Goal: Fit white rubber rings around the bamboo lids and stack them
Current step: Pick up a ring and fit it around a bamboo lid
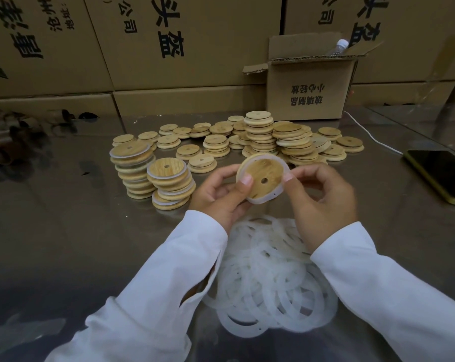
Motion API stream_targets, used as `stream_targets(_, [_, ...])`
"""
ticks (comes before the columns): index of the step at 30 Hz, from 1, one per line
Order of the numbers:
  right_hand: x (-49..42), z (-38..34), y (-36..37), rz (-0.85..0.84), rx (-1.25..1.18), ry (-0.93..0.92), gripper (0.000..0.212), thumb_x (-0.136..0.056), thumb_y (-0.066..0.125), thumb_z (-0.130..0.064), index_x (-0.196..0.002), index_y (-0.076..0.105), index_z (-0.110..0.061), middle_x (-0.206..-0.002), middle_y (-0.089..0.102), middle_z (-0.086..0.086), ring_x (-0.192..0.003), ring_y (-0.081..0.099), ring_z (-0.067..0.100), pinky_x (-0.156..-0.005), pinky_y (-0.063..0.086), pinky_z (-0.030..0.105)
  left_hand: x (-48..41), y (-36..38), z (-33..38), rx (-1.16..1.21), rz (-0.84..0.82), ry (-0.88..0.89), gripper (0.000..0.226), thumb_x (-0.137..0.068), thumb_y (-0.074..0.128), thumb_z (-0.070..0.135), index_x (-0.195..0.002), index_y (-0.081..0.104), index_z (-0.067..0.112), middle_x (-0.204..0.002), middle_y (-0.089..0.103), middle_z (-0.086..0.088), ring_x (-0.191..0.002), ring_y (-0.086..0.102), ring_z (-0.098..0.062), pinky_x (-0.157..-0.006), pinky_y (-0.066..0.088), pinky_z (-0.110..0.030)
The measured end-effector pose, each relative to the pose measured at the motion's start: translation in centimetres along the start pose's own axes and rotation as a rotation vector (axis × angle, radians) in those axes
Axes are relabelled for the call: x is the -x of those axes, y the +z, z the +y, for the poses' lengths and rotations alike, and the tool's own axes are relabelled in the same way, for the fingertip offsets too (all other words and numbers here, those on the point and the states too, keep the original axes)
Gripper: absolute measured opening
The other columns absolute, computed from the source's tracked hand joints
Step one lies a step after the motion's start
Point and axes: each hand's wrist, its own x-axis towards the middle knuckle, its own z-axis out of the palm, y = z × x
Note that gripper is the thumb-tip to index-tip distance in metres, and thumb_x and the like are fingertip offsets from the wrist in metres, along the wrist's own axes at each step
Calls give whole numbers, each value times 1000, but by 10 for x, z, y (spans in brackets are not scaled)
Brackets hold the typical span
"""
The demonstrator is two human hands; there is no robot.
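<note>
Brown cartons [169, 40] with black print wall off the back of a shiny metal desk [64, 231]. Above the middle of the desk, a round bamboo lid [266, 173] with a small hole in it is held up, tilted with its face toward the camera. A white rubber ring [263, 201] runs round its rim; whether it is fully seated cannot be told.

The left hand [218, 194] grips the lid from the left, its fingers [246, 182] curled round the edge and the thumb pressed on the wooden face. The right hand [323, 197] pinches the ring at the lid's right edge, fingers curled. Both arms wear white sleeves [153, 296].

Below the hands, near the desk's front edge, lies a loose heap of rings [268, 270], overlapping one another. Left of the held lid stand two stacks of ringed lids [172, 184], side by side and leaning a little. Behind the hands spreads a crowd of bare lids [273, 137], some in tall stacks, some in low piles or lying singly.

Farther back on the right sits a small open carton [309, 92] with a clear bottle [338, 47] poking out of its top. A dark phone [440, 173] lies flat at the right side of the desk, with a white cable [370, 134] running from it toward the carton.
</note>
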Motion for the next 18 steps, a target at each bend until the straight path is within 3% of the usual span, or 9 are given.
stream_targets(2, [-1,-1,-1,5,11,-2,16,-82,63,-19,-72,58,-30,-84,64,-10,-78,58,-3,-69,43,10,0,0,-3,-64,6,-22,20,-72,64,13,-92,62,16,-75,72,-4,-76,68,-19,-75,57,-30])
stream_targets(5, [-3,0,-2,-27,20,28,19,-84,63,-15,-72,57,-29,-78,63,-12,-77,61,6,-71,48,22,1,-2,-5,-209,43,-80,14,-79,66,10,-89,62,19,-81,70,-10,-87,65,-27,-86,51,-39])
stream_targets(8, [-4,0,-3,-67,69,-4,18,-84,63,-14,-73,57,-28,-83,64,-6,-82,62,11,-76,50,27,1,-5,-4,-373,24,-91,15,-81,67,9,-91,62,19,-84,71,-7,-80,67,-16,-80,53,-30])
stream_targets(10, [-4,-1,-4,-94,136,-76,21,-83,63,-15,-73,55,-31,-87,63,-6,-83,59,6,-74,48,19,1,-5,-1,-447,-13,-43,23,-78,69,8,-98,61,16,-87,70,-4,-74,67,-9,-70,54,-20])
stream_targets(12, [-3,-3,-5,-134,184,-150,24,-83,64,-13,-72,54,-32,-86,61,-9,-82,58,3,-66,45,10,2,-4,0,-461,-18,-1,30,-77,70,9,-105,60,13,-93,69,-6,-82,66,-13,-72,54,-19])
stream_targets(14, [-1,-5,-5,-196,199,-216,21,-81,66,-10,-73,57,-27,-85,58,-11,-82,57,4,-63,47,11,3,-3,2,-502,-26,50,24,-78,68,11,-101,63,14,-90,69,-4,-83,65,-13,-77,54,-21])
stream_targets(18, [0,-6,-4,-256,158,-214,22,-78,69,-12,-71,59,-30,-85,58,-11,-82,59,5,-64,49,14,4,-4,4,-564,-73,99,12,-82,64,10,-88,67,19,-80,69,3,-72,64,-2,-69,52,-15])
